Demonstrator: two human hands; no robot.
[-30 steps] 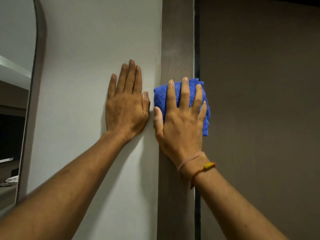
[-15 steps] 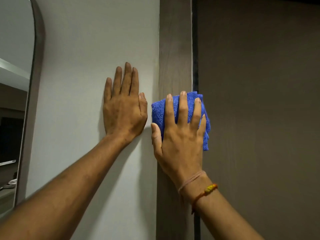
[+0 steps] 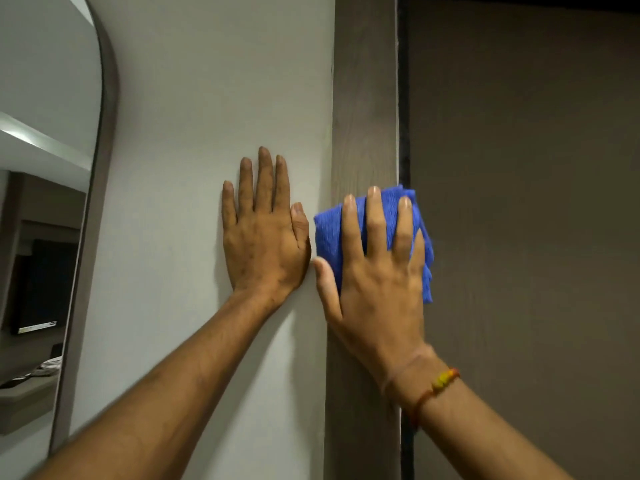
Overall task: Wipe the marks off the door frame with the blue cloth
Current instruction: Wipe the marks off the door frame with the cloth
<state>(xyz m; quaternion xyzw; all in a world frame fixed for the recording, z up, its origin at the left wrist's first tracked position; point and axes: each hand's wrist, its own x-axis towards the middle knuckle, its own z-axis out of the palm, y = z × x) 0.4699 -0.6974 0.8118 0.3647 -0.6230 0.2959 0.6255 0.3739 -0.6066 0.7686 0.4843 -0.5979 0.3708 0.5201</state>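
Observation:
The brown wood-grain door frame (image 3: 363, 98) runs vertically through the middle of the view. A folded blue cloth (image 3: 327, 237) lies flat against it at mid height. My right hand (image 3: 374, 271) presses the cloth to the frame with fingers spread over it; a red and yellow thread band circles the wrist. My left hand (image 3: 263, 230) rests flat on the white wall (image 3: 214, 98) just left of the frame, fingers together and pointing up, holding nothing. No marks on the frame are clear from here.
A brown door (image 3: 519, 202) fills the right side, with a dark gap (image 3: 403, 81) between it and the frame. An arched mirror (image 3: 45, 202) with a brown rim hangs on the wall at the far left, reflecting a room.
My right hand has slid the blue cloth down the door frame from higher up. My left hand has stayed flat on the wall.

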